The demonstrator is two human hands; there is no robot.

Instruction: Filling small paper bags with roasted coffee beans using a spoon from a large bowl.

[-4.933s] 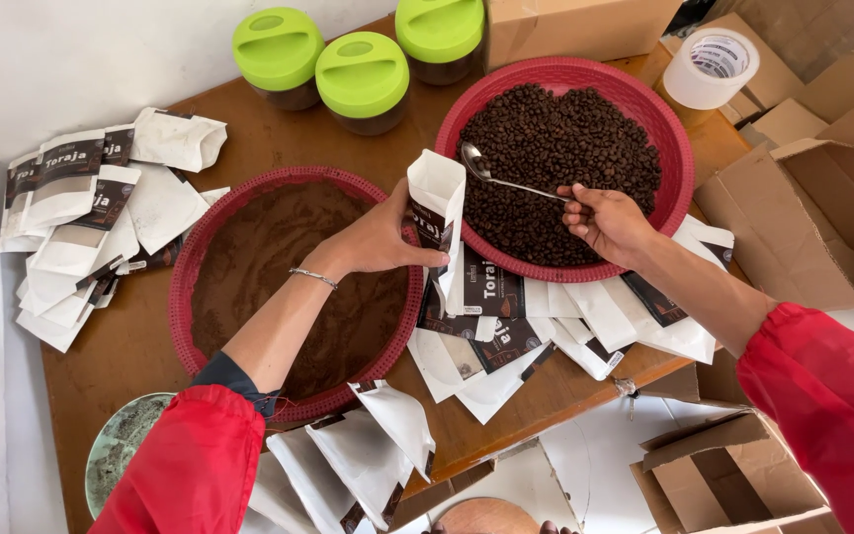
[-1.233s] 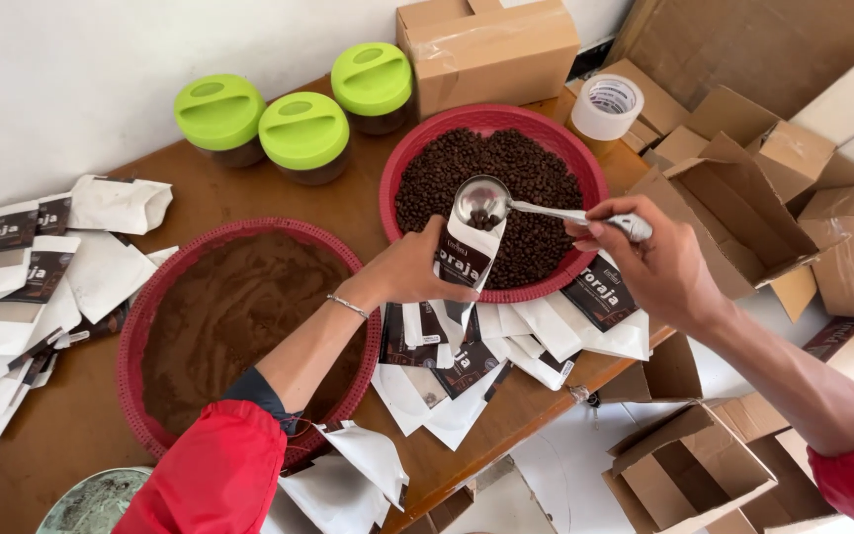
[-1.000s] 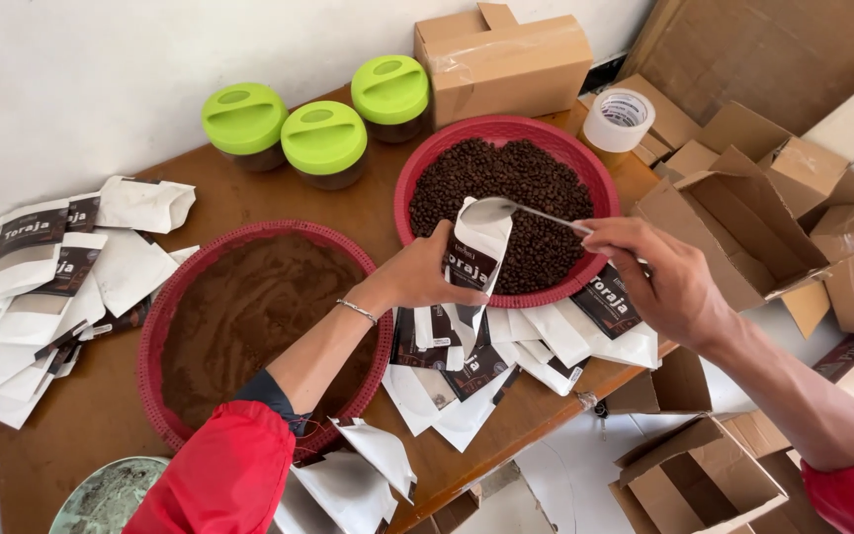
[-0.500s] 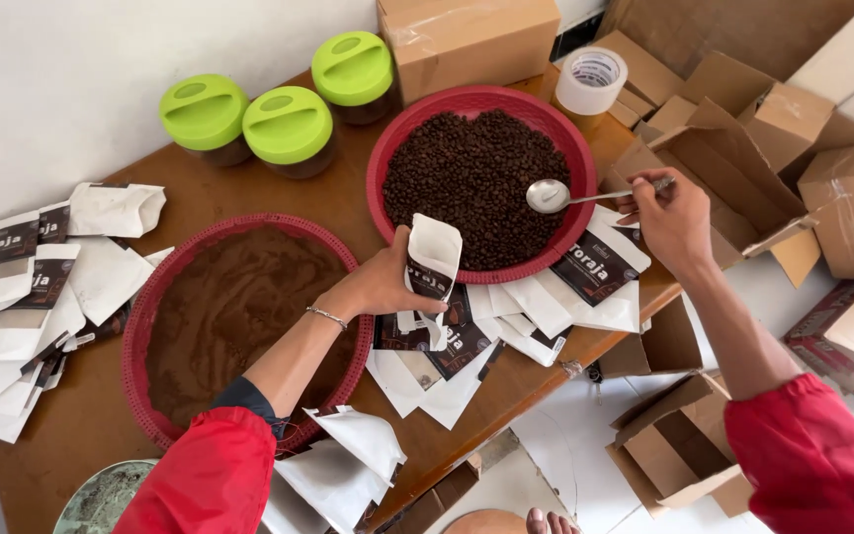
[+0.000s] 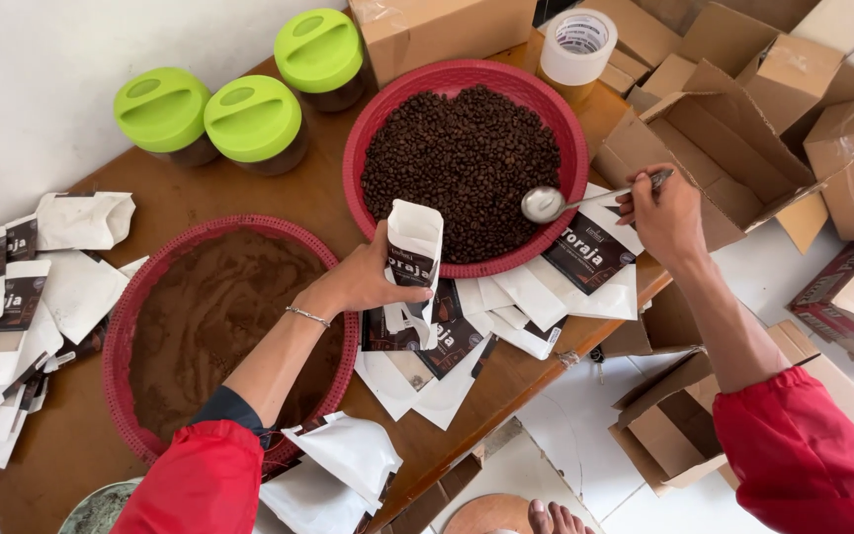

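My left hand (image 5: 360, 279) grips a small white-and-black paper pouch (image 5: 414, 253), held upright with its mouth open at the near rim of a red basket (image 5: 360, 158) of dark coffee beans (image 5: 459, 168). My right hand (image 5: 666, 215) holds a metal spoon (image 5: 557, 203) by its handle, its empty bowl hovering over the basket's right rim. Flat empty pouches (image 5: 506, 297) lie spread on the brown table (image 5: 180, 193) below both hands.
A second red basket (image 5: 127, 326) holds brown ground coffee (image 5: 214, 316). Three green-lidded jars (image 5: 249, 119) stand at the back. More pouches (image 5: 12, 307) are piled at left and near the front (image 5: 343, 460). Cardboard boxes (image 5: 743, 119) and a tape roll (image 5: 577, 44) crowd the right.
The spoon has left the pouch's mouth and swung right to the basket's rim. My left hand has lowered the pouch slightly toward the table.
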